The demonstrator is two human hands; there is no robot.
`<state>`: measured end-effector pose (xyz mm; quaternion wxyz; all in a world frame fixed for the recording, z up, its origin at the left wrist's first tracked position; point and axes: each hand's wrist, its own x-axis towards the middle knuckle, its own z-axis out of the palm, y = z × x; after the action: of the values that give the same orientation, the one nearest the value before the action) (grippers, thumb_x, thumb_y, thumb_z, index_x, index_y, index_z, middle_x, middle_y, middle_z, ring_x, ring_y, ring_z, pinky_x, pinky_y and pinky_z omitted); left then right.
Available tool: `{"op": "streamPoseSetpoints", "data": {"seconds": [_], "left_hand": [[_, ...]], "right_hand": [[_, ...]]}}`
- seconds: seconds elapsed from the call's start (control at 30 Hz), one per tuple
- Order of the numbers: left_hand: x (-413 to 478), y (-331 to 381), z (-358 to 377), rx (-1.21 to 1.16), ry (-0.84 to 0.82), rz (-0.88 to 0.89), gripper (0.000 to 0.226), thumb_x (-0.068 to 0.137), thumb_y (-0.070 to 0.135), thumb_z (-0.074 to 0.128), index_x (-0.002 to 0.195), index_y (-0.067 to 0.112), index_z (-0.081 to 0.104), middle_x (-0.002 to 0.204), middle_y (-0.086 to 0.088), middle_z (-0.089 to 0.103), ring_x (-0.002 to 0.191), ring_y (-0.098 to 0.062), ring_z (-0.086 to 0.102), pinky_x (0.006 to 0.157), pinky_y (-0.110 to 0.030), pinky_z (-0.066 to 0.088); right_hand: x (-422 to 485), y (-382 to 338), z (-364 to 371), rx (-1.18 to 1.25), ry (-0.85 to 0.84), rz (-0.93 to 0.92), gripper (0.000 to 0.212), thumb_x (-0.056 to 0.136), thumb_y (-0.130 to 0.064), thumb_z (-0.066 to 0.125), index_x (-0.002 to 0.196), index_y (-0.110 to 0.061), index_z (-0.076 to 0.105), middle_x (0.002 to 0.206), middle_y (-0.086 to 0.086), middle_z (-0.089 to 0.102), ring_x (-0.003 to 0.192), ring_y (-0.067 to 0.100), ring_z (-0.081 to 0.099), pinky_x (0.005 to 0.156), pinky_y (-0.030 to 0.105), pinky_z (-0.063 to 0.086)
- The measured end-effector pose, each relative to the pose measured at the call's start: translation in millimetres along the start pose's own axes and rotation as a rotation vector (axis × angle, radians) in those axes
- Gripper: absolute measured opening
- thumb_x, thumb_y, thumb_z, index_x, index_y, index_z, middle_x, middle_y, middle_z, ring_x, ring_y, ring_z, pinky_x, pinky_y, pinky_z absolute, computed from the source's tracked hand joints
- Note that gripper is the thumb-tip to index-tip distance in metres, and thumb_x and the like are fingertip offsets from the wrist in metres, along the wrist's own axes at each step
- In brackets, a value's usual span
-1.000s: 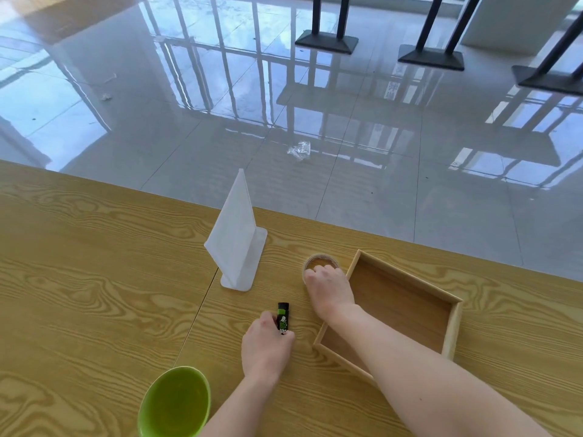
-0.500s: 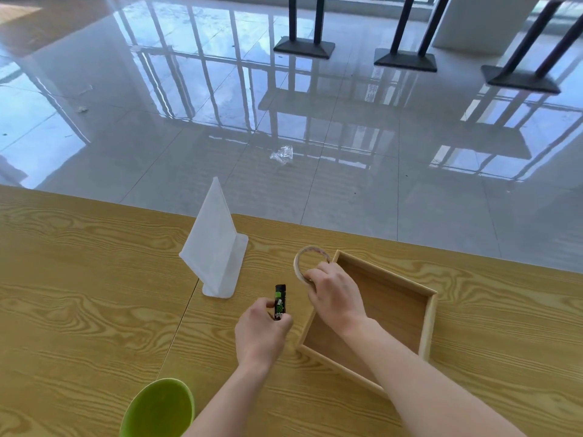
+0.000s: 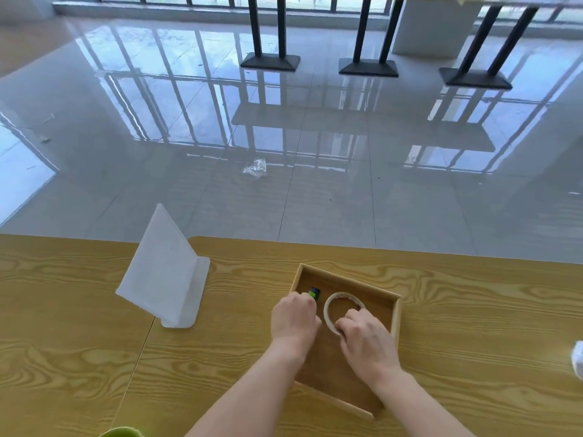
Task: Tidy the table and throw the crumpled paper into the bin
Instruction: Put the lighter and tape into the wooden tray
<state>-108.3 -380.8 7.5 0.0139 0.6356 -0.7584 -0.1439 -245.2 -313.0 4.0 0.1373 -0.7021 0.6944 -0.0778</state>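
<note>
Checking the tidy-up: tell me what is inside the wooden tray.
Inside the wooden tray are a tape roll, gripped by the right hand, and a small black-and-green item in the left hand. Hands and forearms cover part of its floor; anything beneath is hidden.

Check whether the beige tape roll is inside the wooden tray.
Inside: right hand holds the beige tape roll within the square wooden tray, between its walls.

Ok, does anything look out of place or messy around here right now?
Yes. A crumpled clear wrapper lies on the floor beyond the table, away from everything else. A white crumpled lump sits at the table's right edge, cut off by the frame. The tape roll and black-green stick in the tray look orderly.
</note>
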Motion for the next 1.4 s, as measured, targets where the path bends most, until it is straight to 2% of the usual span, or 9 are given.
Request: {"op": "streamPoseSetpoints", "data": {"seconds": [0.27,0.4,0.63,0.8,0.87,1.07,1.2,1.3,1.4], "left_hand": [[17,4,11,0.088,0.008,0.041,0.012,0.092,0.018,0.049,0.087,0.017,0.059,0.088,-0.004,0.065,0.074,-0.024,0.067,0.054,-0.030,0.036],[18,2,12,0.093,0.015,0.042,0.013,0.097,0.022,0.047,0.092,0.018,0.058,0.090,-0.001,0.063,0.073,-0.022,0.066,0.053,-0.029,0.037],[3,-14,13,-0.014,0.143,0.019,0.018,0.091,0.032,0.061,0.100,0.018,0.056,0.093,-0.002,0.052,0.076,-0.019,0.058,0.051,-0.029,0.047],[-10,-35,13,-0.156,0.153,-0.081,0.049,0.091,0.041,0.058,0.135,0.021,0.047,0.112,0.000,0.055,0.097,-0.015,0.054,0.069,-0.026,0.052],[-16,-40,15,-0.251,0.123,-0.116,0.051,0.094,0.040,0.052,0.140,0.021,0.044,0.117,0.002,0.056,0.104,-0.014,0.055,0.077,-0.025,0.050],[-27,-47,18,-0.323,0.087,-0.152,0.026,0.094,0.024,0.046,0.114,0.020,0.062,0.092,0.005,0.053,0.086,-0.012,0.051,0.075,-0.024,0.044],[-29,-51,18,-0.322,0.082,-0.135,0.025,0.096,0.021,0.046,0.115,0.021,0.062,0.091,0.006,0.052,0.084,-0.011,0.052,0.072,-0.022,0.041],[-28,-53,14,-0.313,0.051,-0.147,0.021,0.096,0.023,0.046,0.108,0.021,0.063,0.089,0.006,0.055,0.080,-0.012,0.054,0.070,-0.025,0.045],[-28,-54,10,-0.273,0.000,-0.159,0.021,0.097,0.027,0.044,0.098,0.019,0.064,0.087,0.004,0.057,0.078,-0.015,0.056,0.068,-0.029,0.047]], "right_hand": [[10,2,7,0.009,-0.006,-0.052,0.019,0.079,-0.002,0.065,0.078,-0.018,0.074,0.073,-0.003,0.062,0.071,0.019,0.055,0.063,0.031,0.050],[14,2,10,-0.017,-0.012,-0.070,0.021,0.077,0.001,0.064,0.079,-0.018,0.073,0.074,-0.002,0.061,0.071,0.020,0.054,0.063,0.032,0.050],[26,-3,9,-0.012,0.003,-0.083,0.021,0.075,0.007,0.063,0.075,-0.014,0.070,0.075,0.001,0.060,0.074,0.023,0.054,0.065,0.034,0.051],[30,-11,12,0.013,0.019,-0.110,0.023,0.077,0.009,0.061,0.074,-0.013,0.068,0.075,0.002,0.059,0.075,0.022,0.053,0.067,0.031,0.051],[32,-12,15,0.019,0.024,-0.122,0.025,0.078,0.010,0.060,0.077,-0.013,0.070,0.077,0.002,0.060,0.077,0.021,0.053,0.068,0.030,0.051],[36,-12,18,0.020,-0.001,-0.152,0.025,0.088,0.006,0.053,0.083,-0.013,0.069,0.084,0.001,0.059,0.084,0.019,0.049,0.072,0.027,0.050],[35,-9,19,0.039,-0.001,-0.185,0.026,0.092,0.002,0.048,0.100,-0.012,0.069,0.095,0.002,0.060,0.093,0.020,0.048,0.082,0.032,0.052],[27,-7,14,0.061,0.023,-0.205,0.033,0.087,-0.001,0.062,0.119,-0.012,0.066,0.106,0.002,0.064,0.099,0.020,0.054,0.090,0.029,0.051],[9,4,5,0.142,0.078,-0.096,0.042,0.080,-0.004,0.075,0.120,-0.010,0.068,0.106,0.000,0.067,0.098,0.019,0.058,0.089,0.027,0.052]]}}
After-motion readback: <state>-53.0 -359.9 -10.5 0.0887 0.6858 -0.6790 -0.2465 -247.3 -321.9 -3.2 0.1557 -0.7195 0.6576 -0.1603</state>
